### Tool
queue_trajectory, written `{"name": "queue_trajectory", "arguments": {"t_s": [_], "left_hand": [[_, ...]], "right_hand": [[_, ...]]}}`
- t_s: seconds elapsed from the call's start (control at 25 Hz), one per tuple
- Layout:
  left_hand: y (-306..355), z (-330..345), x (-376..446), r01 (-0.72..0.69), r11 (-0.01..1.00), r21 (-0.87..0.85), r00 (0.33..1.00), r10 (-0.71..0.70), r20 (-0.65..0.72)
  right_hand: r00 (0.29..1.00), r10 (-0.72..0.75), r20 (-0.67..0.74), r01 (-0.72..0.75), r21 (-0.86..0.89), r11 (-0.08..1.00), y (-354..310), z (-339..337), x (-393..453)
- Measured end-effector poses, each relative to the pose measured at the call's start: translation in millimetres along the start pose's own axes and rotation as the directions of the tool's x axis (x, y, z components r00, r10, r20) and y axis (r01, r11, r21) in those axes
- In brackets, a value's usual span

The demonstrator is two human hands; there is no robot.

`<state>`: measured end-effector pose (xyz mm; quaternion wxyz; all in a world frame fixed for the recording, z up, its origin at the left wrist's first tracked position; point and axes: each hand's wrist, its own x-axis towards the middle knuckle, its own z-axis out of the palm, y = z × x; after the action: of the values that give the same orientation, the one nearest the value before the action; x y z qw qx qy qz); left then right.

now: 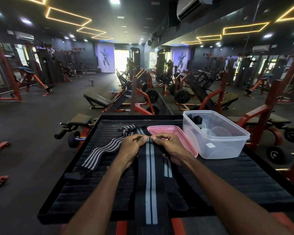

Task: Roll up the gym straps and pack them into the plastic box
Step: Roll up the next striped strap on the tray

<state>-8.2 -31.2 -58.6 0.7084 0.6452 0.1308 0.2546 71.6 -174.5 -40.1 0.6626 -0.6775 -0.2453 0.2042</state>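
Out to the left of our hands, a second gym strap (pixel 98 154), black with thin grey stripes, lies loose on the black ribbed mat (pixel 244 180). It snakes from a dark end tab near the mat's left edge up and across to a bunched end just beyond our left fingertips.

Now the left hand (pixel 131 146): we've got it curled, thumb and forefinger pinching the far end of the wide strap (pixel 150 180) from the left side. That strap is black with two pale grey stripes down its middle, and it runs flat between our forearms all the way back towards us, over the near edge of the mat.

Right hand (pixel 172 146) next, and it mirrors the left, fingers bent and nipping the same strap end from the right. The two sets of fingertips almost meet over the stripes. Under the right palm we see another stretch of black webbing (pixel 168 168) with a short striped patch, lying just beside the wide strap; whether it belongs to that strap we cannot tell.

Just beyond the right hand, a pink lid (pixel 165 130) lies flat on the mat, partly hidden by our knuckles. To the right of it and touching it stands the clear plastic box (pixel 227 146), open-topped. Something black (pixel 196 119) sits in its far left corner, too dim to name.

Past the mat, red-framed gym machines (pixel 136 99) fill the room.
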Motion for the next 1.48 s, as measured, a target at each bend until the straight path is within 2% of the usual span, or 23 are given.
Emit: {"name": "queue_trajectory", "arguments": {"t_s": [0.16, 0.24, 0.32, 0.4, 0.52, 0.8, 0.92, 1.04, 1.12, 1.24, 1.36, 1.48], "left_hand": [[2.3, 1.9, -4.0, -0.052, 0.998, 0.021, 0.998, 0.052, 0.029], [6.7, 5.7, -7.7, 0.019, 0.995, -0.101, 0.999, -0.015, 0.041], [9.6, 7.1, -11.2, 0.157, 0.973, -0.171, 0.986, -0.146, 0.075], [5.5, 3.5, -9.7, 0.214, 0.976, -0.024, 0.974, -0.212, 0.082], [-1.0, -0.1, -9.8, 0.173, 0.965, 0.199, 0.981, -0.187, 0.054], [-1.1, -1.8, -13.6, 0.07, 0.971, 0.23, 0.997, -0.064, -0.031], [0.8, -0.1, -17.5, 0.027, 0.965, 0.262, 0.999, -0.02, -0.026], [3.3, 0.6, -21.4, 0.11, 0.993, 0.036, 0.994, -0.109, -0.013], [5.1, 0.4, -24.1, 0.178, 0.984, -0.02, 0.984, -0.178, 0.001], [7.1, -0.7, -27.2, 0.128, 0.981, 0.144, 0.992, -0.125, -0.029], [8.2, -4.4, -28.0, 0.08, 0.975, 0.206, 0.997, -0.073, -0.039], [11.4, -3.6, -31.5, 0.071, 0.968, 0.241, 0.997, -0.071, -0.012]], "right_hand": [[1.0, -0.009, -0.029, 0.009, -0.03, 1.0, 2.6, -0.6, -1.1], [0.999, -0.02, -0.043, 0.019, -0.025, 1.0, 2.5, 0.5, -1.0], [0.999, -0.028, -0.046, 0.026, -0.031, 0.999, 2.7, 2.4, -3.2], [0.998, -0.047, -0.048, 0.045, -0.056, 0.997, 5.5, 3.4, -5.5], [0.997, -0.062, -0.049, 0.057, -0.092, 0.994, 8.4, 3.7, -7.9], [0.999, 0.022, 0.037, -0.021, -0.044, 0.999, 6.9, 3.2, -9.4], [0.999, -0.038, 0.036, 0.041, -0.111, 0.993, 5.5, 3.2, -9.4], [0.997, -0.083, -0.003, 0.082, -0.1, 0.992, 4.3, 3.5, -9.7], [0.996, -0.092, -0.004, 0.092, -0.07, 0.993, 4.0, 3.5, -10.3], [0.996, -0.086, 0.021, 0.087, -0.042, 0.995, 4.7, 3.2, -11.5], [0.997, -0.037, 0.073, 0.038, -0.004, 0.999, 6.9, 2.6, -13.0], [0.998, -0.026, 0.063, 0.03, -0.06, 0.998, 6.5, 2.7, -13.9]]}}
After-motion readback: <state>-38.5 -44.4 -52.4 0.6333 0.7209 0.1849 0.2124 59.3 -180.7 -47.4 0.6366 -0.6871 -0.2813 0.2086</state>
